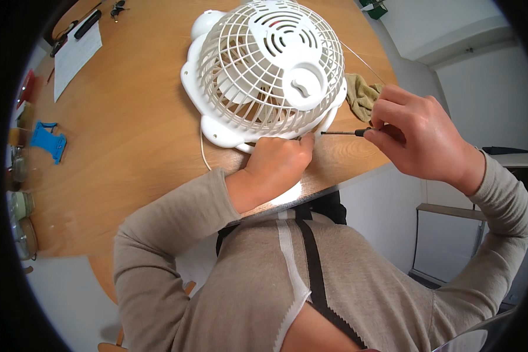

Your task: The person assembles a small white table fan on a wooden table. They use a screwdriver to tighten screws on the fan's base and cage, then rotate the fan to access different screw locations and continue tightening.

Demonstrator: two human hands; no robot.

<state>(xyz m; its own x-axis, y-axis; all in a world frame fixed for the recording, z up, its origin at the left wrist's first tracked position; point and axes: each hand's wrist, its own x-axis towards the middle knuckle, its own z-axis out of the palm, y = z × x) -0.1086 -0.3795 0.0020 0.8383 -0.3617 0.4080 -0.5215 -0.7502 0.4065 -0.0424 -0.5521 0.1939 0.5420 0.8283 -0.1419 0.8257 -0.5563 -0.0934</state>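
Note:
A white plastic fan point(229, 132) with a domed grille, vent slots and a round knob lies on the wooden table before me. My left hand point(279, 160) grips the near edge of its white rim or handle, fingers curled at the front right. In my right hand point(405, 132) is a thin screwdriver point(341, 133) with a dark handle, held level. Its dark tip points left, close beside the rim and my left fingers; whether it touches anything I cannot tell. A crumpled olive cloth point(361, 99) lies between the fan and my right hand.
A blue plastic stand point(48, 141) sits on the table's left side, near several glass jars point(23, 204) along that edge. Farther back are a written sheet point(77, 61), a black case point(88, 24) and keys point(118, 9). A pale cord point(204, 154) runs from under the fan.

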